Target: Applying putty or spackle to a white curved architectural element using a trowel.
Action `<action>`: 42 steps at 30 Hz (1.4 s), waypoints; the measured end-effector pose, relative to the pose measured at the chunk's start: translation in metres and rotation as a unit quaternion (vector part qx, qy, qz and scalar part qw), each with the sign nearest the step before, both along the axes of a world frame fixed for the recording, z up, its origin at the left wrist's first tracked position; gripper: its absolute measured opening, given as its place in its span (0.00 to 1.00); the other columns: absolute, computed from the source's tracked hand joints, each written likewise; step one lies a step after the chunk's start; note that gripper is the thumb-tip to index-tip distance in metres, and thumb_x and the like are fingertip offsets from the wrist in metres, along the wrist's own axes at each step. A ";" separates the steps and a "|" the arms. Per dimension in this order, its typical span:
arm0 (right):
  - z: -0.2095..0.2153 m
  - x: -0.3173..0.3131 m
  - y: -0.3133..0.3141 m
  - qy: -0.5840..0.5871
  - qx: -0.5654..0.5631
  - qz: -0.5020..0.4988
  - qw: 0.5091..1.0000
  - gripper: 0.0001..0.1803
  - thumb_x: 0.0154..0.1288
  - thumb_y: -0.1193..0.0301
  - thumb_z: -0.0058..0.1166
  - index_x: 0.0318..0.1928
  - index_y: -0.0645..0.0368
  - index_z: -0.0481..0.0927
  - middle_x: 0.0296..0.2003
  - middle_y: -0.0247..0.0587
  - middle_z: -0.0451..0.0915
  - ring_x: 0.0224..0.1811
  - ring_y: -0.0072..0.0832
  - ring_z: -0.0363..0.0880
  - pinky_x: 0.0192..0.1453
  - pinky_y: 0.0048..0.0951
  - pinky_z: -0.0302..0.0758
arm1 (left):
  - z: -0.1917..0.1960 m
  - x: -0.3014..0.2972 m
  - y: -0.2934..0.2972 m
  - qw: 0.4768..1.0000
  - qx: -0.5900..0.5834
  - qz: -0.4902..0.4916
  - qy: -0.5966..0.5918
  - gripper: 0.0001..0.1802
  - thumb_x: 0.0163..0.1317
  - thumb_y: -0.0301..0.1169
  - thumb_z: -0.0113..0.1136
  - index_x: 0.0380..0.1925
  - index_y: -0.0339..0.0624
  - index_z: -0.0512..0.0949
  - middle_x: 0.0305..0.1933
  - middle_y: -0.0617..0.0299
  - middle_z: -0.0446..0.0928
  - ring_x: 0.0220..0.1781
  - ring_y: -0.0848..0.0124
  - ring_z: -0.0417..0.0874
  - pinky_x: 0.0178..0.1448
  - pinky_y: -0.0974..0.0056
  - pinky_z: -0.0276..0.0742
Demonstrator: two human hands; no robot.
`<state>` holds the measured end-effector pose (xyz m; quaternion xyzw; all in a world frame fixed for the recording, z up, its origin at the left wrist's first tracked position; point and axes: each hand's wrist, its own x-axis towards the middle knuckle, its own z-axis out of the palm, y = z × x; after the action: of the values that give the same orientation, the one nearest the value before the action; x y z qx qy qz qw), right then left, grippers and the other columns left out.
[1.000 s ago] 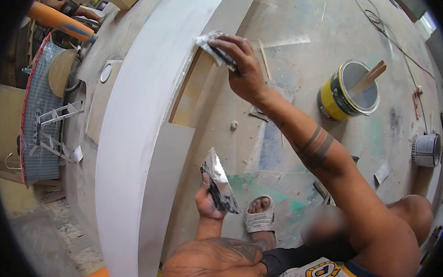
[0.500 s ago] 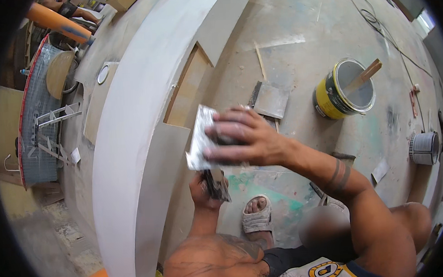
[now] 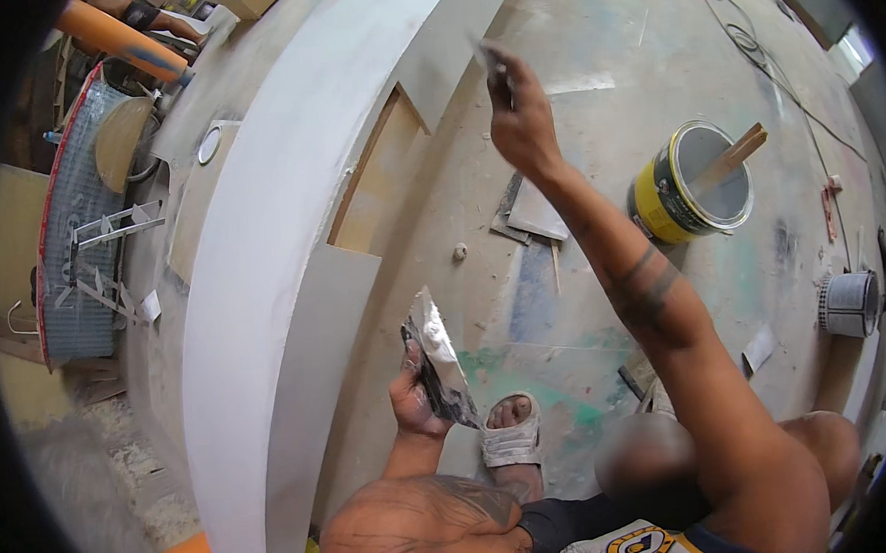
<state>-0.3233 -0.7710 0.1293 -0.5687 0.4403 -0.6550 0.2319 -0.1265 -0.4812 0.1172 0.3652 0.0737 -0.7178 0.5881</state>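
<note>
My left hand (image 3: 415, 396) is closed around a broad putty knife (image 3: 450, 401), tilted upward, with white filler (image 3: 433, 327) heaped along its blade. Farther off, my right hand (image 3: 523, 122) grips a flat metal scraper (image 3: 490, 56), seen almost edge-on, so its blade is mostly hidden. The scraper is by the grey side face of a long curved white panel (image 3: 237, 257); whether it touches cannot be told. That side face has a rectangular cut-out (image 3: 380, 175) showing bare wood. My left hand is apart from the panel, over the floor.
A yellow and black can (image 3: 659, 193) with a wooden stick (image 3: 732, 153) stands on the right. Flat plates (image 3: 535, 212) lie beneath my right forearm. Farther right are a smaller can (image 3: 847, 300) and a cable (image 3: 747, 45). An orange pipe (image 3: 120, 38) lies beyond the panel.
My right hand has moved up and away from my left hand, taking the scraper toward the panel's far side face. The left putty knife and its filler now show plainly.
</note>
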 end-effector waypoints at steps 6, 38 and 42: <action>0.024 0.032 -0.020 0.012 -0.047 -0.027 0.998 0.23 0.69 0.83 0.46 0.61 0.52 0.76 0.53 0.51 0.77 0.56 0.50 0.74 0.61 0.43 0.72 | -0.002 0.003 0.008 1.000 -0.014 -0.001 0.010 0.24 0.77 0.47 0.43 0.62 0.44 0.73 0.40 0.55 0.86 0.20 0.61 0.81 0.23 0.58 0.76; 0.007 0.006 0.176 0.407 -0.262 0.266 0.833 0.32 0.65 0.65 0.60 0.67 0.18 0.70 0.69 0.35 0.68 0.68 0.40 0.71 0.60 0.40 0.79 | -0.010 0.022 -0.003 0.977 -0.186 -0.059 0.090 0.24 0.77 0.38 0.49 0.68 0.41 0.68 0.63 0.54 0.78 0.63 0.59 0.80 0.67 0.51 0.76; -0.021 -0.003 0.164 0.439 -0.196 0.260 0.837 0.36 0.62 0.65 0.61 0.69 0.21 0.69 0.70 0.36 0.67 0.68 0.42 0.70 0.64 0.46 0.75 | 0.005 0.016 -0.007 0.996 -0.078 0.025 -0.031 0.24 0.77 0.42 0.48 0.66 0.41 0.71 0.57 0.55 0.81 0.54 0.61 0.85 0.47 0.54 0.87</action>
<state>-0.3266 -0.6070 0.1082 -0.9236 0.1944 -0.3250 0.0595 -0.1107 -0.4879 0.1218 0.3385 0.0076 -0.6948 0.6345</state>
